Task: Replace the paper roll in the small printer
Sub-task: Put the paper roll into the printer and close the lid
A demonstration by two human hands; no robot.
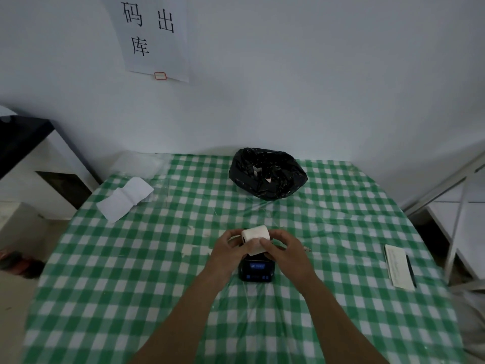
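A small black printer (256, 270) with a lit blue screen stands on the green checked table (157, 271), near the middle. Just above it I hold a white paper roll (256, 235) between both hands. My left hand (227, 250) grips the roll's left end. My right hand (283, 252) holds the right side, its thumb pressing the loose paper end down over the printer's top. The hands hide the printer's top.
A black plastic bag (267, 173) with paper scraps lies at the table's far side. A strip of white paper (124, 198) lies far left. A notepad with a pen (400, 266) lies at the right. White shelves (462, 206) stand beyond the right edge.
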